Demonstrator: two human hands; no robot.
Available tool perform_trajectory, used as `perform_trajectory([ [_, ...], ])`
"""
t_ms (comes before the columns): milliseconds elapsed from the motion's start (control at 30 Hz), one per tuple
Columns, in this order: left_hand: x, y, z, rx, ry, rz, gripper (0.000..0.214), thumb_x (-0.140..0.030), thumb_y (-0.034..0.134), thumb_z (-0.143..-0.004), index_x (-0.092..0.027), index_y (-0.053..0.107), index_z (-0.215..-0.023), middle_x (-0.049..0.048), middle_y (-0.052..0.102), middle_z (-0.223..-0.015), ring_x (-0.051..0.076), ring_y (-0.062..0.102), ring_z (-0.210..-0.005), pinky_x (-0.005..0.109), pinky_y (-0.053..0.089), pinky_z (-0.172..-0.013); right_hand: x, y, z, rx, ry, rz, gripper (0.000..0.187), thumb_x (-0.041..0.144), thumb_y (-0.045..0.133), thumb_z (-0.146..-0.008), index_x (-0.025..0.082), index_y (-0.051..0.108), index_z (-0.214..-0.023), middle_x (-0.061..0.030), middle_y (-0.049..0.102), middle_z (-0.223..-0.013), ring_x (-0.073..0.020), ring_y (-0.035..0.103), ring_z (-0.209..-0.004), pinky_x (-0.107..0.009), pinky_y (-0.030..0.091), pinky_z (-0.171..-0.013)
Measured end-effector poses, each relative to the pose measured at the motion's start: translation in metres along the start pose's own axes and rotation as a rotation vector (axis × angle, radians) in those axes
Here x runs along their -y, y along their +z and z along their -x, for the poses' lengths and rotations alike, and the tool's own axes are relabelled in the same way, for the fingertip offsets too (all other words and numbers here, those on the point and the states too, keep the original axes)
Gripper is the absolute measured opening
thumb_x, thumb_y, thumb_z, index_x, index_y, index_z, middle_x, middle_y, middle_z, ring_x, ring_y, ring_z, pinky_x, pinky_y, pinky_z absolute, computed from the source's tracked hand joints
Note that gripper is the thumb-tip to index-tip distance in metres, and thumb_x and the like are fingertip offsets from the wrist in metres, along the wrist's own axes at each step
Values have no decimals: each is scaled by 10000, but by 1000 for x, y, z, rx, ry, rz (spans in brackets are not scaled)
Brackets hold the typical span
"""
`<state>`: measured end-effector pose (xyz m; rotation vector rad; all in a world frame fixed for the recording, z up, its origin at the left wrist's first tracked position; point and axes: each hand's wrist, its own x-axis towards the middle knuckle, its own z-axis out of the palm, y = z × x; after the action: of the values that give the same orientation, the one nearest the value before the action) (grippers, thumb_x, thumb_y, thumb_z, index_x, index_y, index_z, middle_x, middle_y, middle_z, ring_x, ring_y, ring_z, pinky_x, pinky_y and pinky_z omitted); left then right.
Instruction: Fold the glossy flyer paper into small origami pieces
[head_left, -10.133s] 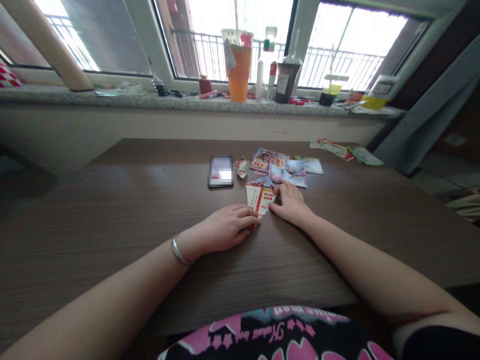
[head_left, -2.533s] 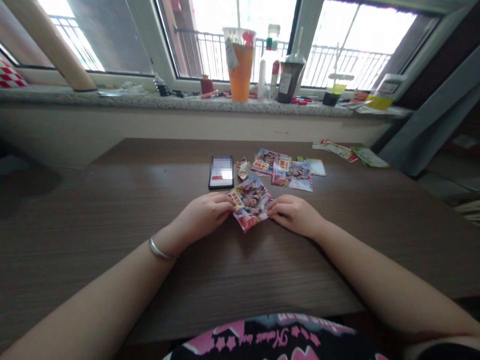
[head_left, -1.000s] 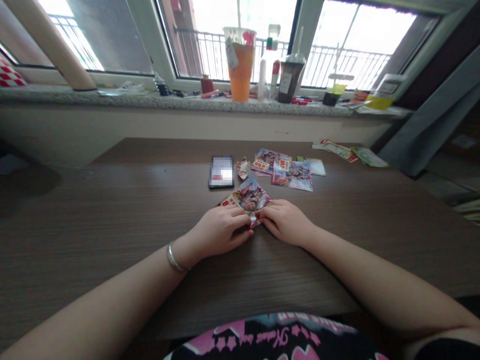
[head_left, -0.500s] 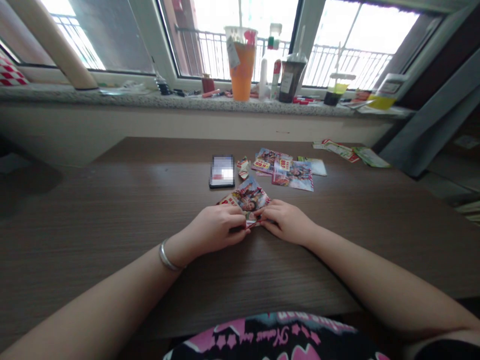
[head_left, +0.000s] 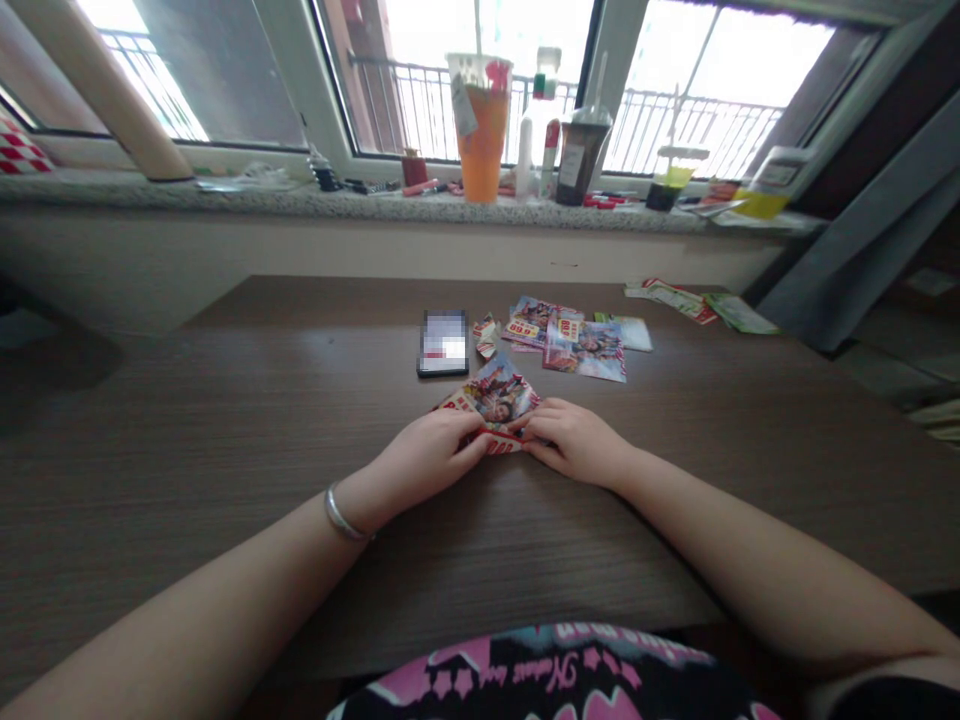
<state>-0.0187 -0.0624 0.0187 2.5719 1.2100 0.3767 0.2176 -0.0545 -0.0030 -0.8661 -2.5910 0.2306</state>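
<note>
A colourful printed paper sheet (head_left: 495, 398), partly folded, lies on the brown wooden table (head_left: 225, 420) in front of me. My left hand (head_left: 427, 455), with a silver bangle on the wrist, pinches the sheet's near left edge. My right hand (head_left: 574, 440) presses and grips its near right edge, fingers curled. The two hands meet at the sheet's near corner, where a red and white flap is turned up. Part of the sheet is hidden under my fingers.
A dark phone (head_left: 442, 342) lies just beyond the sheet. More printed sheets (head_left: 577, 340) and a small crumpled piece (head_left: 486, 333) lie to its right, leaflets (head_left: 675, 298) farther right. The stone windowsill (head_left: 225, 198) holds an orange cup (head_left: 480, 130), bottles and a dark drink cup (head_left: 581, 155).
Over the last second my hands have stayed on the sheet's near corner, and the fingers have shifted slightly while folding the near edge up. The sheet lies a little flatter.
</note>
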Motion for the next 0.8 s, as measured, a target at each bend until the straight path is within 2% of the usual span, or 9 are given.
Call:
perform_trajectory([
  [233, 3, 4, 1, -67, -148, 110, 179, -332, 444, -928, -196, 557, -899, 16, 624, -802, 178, 585, -730, 268, 396, -630, -1, 3, -3, -15, 102, -23, 163, 242, 581, -894, 206, 703, -995, -62, 714, -919, -184, 620, -881, -299, 479, -810],
  [500, 12, 9, -3, -88, -122, 36, 154, -279, 503, -887, -191, 576, -783, -3, 546, -692, 158, 520, -653, 261, 350, -590, -3, 7, 0, -83, 216, -29, 108, 258, 633, -862, 211, 667, -953, -24, 715, -867, -152, 642, -766, -247, 445, -694],
  [567, 15, 10, -3, -91, -85, 31, 162, -255, 509, -882, -186, 579, -753, 7, 547, -712, 160, 524, -683, 265, 375, -618, -4, 7, 1, -61, 210, -13, 109, 265, 612, -879, 213, 667, -957, -28, 717, -872, -162, 647, -787, -257, 451, -704],
  [700, 19, 13, -4, -151, -55, 41, 125, -229, 547, -859, -169, 601, -764, 52, 564, -883, 173, 545, -804, 282, 438, -735, -5, 5, 1, -25, 123, -4, 135, 267, 575, -910, 218, 684, -974, -40, 726, -946, -173, 650, -886, -281, 470, -782],
  [800, 21, 14, -4, -157, -49, 6, 137, -237, 539, -871, -167, 605, -774, 59, 562, -895, 178, 546, -812, 298, 449, -754, -4, 3, 1, -36, 72, -4, 141, 251, 562, -918, 222, 693, -960, -33, 732, -983, -165, 643, -933, -290, 474, -839],
])
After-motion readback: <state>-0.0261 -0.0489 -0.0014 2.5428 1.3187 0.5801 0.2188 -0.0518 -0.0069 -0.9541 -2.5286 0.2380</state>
